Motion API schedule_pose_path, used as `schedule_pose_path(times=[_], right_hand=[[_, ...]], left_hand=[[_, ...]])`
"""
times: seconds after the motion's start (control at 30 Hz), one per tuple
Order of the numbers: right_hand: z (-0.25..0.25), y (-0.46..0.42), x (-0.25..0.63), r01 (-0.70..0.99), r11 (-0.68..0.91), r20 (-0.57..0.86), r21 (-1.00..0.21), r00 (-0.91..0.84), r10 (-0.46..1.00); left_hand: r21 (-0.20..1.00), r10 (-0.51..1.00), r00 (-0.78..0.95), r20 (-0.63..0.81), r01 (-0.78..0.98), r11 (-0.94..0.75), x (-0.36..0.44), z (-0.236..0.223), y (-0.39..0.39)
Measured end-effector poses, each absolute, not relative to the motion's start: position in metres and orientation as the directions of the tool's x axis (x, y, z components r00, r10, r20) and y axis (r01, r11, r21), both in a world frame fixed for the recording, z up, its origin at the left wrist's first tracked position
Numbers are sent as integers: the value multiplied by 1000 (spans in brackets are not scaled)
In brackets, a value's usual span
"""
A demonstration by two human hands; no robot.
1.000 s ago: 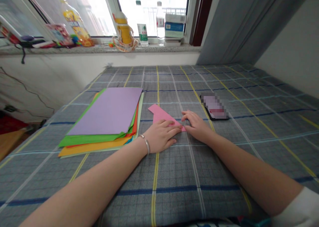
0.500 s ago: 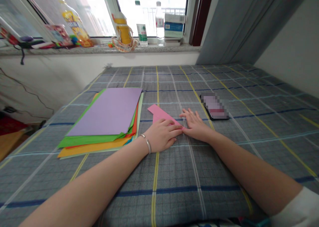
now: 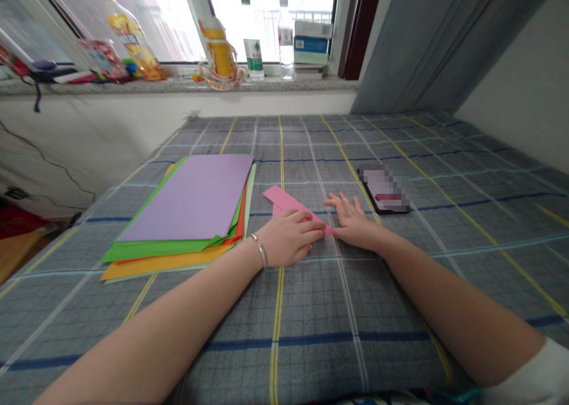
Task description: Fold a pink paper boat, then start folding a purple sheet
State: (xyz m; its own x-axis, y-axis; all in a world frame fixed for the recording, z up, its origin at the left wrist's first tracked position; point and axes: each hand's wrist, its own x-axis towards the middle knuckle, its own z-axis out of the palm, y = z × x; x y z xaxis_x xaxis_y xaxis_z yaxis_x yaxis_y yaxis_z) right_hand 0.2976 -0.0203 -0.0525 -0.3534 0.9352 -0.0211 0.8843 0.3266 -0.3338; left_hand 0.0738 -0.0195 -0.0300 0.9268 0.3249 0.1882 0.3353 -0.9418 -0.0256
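My left hand (image 3: 288, 236) lies flat on a folded piece of pink paper (image 3: 287, 198), fingers together and pressing it onto the plaid bedspread (image 3: 311, 328). The paper's pointed end runs out past those fingertips. My right hand (image 3: 352, 222) rests just to the right, fingers spread, its edge at the paper's tip. A stack of coloured paper sheets (image 3: 186, 197) lies close left of my left hand, with purple on top over green and orange. Part of the pink paper is hidden under my left hand.
A phone (image 3: 383, 188), its screen pixelated, lies on the bedspread right of my right hand. Bottles and boxes stand on a stone windowsill (image 3: 178, 86) beyond the bed. A grey curtain (image 3: 413, 43) hangs at the right.
The fingers of my right hand have spread apart and eased off the paper's tip. My left hand stays on the paper. The view has tilted slightly.
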Motion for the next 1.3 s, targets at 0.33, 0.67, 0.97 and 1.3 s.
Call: schedule_pose_path(times=[0.33,0.67,0.97,1.3], right_hand=[[-52,-21,308,871,345,-46,-350,-384,922],[-49,-20,308,878,334,-110,-342,-391,914],[-38,-18,313,859,390,-188,-331,-466,865],[-45,-24,307,837,414,58,-358,-423,904]], left_hand=[[-5,331,932,150,335,-942,67,-31,-18],[-57,357,932,65,361,-931,57,-21,-18],[-100,399,915,66,404,-909,55,-23,-26],[-73,562,802,202,585,-808,60,-30,-28]])
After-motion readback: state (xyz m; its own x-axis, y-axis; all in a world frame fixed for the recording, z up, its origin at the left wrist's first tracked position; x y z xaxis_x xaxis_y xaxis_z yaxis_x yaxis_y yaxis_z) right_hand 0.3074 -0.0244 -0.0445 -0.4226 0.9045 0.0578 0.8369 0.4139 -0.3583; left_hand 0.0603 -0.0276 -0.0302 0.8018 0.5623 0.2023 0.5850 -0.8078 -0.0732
